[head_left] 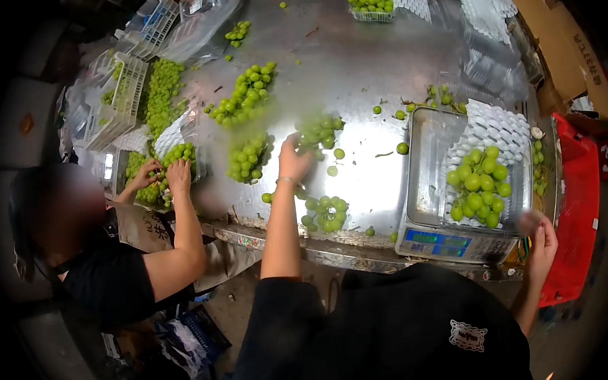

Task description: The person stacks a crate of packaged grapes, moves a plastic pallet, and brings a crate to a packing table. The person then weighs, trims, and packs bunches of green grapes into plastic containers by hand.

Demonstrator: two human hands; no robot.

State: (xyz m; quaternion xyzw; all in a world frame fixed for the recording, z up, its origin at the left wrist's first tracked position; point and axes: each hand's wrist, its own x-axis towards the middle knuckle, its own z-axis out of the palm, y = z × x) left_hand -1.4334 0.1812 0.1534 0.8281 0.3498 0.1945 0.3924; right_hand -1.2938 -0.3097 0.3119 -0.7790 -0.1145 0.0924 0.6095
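Note:
My left hand [294, 161] reaches over the metal table beside a bunch of green grapes [321, 130]; its fingers are smeared and partly hidden against the bunch, so I cannot tell whether they grip it. Close to my left forearm lies a smaller grape cluster [326, 215]. My right hand [544, 243] is at the right front corner of a digital scale [434, 241], fingers drawn together; what they hold, if anything, I cannot make out. On the scale's metal pan [424, 162], a clear container with white foam netting [489, 128] carries a grape bunch [481, 187].
To the left, a co-worker's hands [162, 173] handle grapes in a container. More bunches [248, 96] and loose grapes lie across the table [337, 55]. White crates [117, 100] stand at left, a packed grape tray [371, 1] at the back, a red crate [573, 208] at right.

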